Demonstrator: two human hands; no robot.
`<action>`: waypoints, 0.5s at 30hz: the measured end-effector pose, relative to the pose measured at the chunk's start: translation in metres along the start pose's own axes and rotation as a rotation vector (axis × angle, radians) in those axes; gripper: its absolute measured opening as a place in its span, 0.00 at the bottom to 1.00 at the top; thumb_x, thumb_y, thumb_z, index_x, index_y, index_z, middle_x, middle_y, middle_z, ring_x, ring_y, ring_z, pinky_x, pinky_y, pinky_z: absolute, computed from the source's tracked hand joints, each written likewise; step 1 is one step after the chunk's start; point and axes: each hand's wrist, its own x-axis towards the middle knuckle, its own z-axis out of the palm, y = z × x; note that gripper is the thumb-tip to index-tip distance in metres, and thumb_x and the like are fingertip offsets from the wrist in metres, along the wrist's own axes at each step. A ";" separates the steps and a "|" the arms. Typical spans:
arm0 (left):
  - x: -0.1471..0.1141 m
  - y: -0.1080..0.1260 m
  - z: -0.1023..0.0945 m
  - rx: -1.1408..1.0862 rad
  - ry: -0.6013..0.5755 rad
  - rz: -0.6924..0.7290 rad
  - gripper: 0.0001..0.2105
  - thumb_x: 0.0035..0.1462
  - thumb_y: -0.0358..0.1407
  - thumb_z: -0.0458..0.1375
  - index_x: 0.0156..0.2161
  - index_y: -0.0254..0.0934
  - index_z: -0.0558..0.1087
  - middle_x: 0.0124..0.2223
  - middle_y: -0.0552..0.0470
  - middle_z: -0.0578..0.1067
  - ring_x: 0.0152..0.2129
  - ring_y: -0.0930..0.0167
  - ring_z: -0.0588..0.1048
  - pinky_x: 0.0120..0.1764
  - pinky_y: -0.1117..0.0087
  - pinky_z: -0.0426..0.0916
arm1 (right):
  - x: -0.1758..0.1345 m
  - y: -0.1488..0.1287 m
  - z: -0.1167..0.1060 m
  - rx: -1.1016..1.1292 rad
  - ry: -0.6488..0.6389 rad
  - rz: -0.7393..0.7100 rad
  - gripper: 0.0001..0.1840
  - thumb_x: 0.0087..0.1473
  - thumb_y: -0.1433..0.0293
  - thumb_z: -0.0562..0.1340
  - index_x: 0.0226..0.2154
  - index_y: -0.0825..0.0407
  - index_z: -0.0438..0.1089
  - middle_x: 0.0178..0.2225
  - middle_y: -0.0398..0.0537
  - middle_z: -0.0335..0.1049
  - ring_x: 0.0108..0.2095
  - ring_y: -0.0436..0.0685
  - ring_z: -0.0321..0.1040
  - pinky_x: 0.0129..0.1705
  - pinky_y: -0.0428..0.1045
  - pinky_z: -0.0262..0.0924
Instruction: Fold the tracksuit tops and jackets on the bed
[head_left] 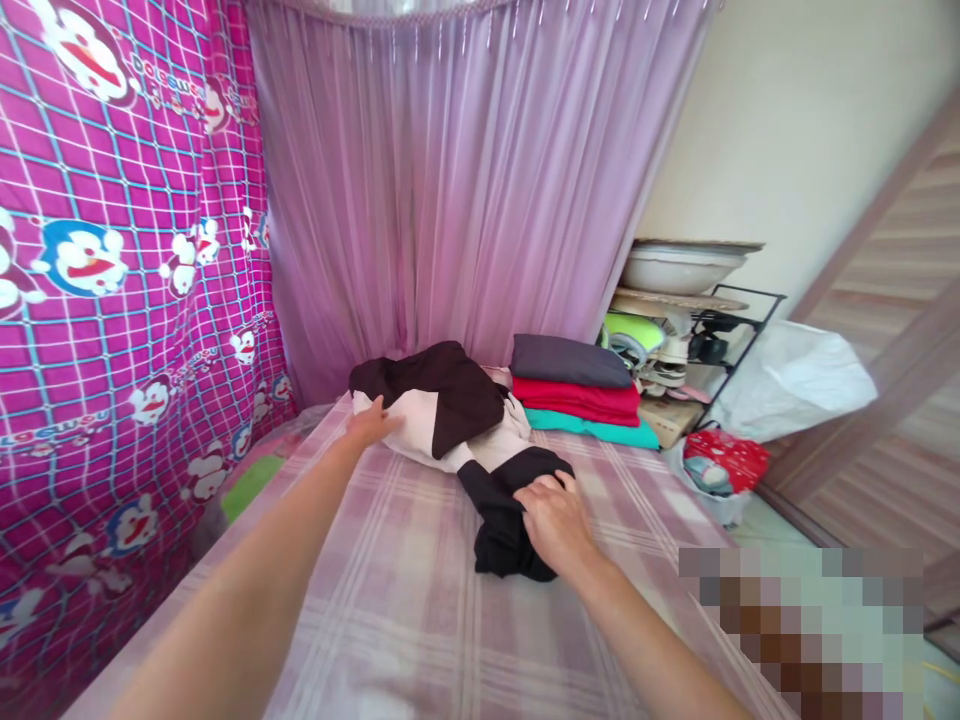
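A: Which colours mark the bed?
B: A pale lilac plaid bedsheet (420, 600); on it, a crumpled black cloth garment (504, 510) and a white-and-dark-brown fabric heap (442, 405).
A: And behind?
B: Folded grey, red and teal cloths (581, 395); a sheer mauve curtain (450, 180); a magenta grid-patterned cartoon sheet (112, 250).
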 end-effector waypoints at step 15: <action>-0.131 0.028 0.032 0.182 -0.107 0.424 0.15 0.64 0.46 0.48 0.37 0.39 0.72 0.35 0.50 0.79 0.36 0.67 0.77 0.61 0.55 0.54 | -0.005 0.133 -0.013 -0.173 -0.118 0.246 0.31 0.47 0.81 0.53 0.49 0.44 0.75 0.51 0.53 0.74 0.53 0.65 0.68 0.54 0.61 0.57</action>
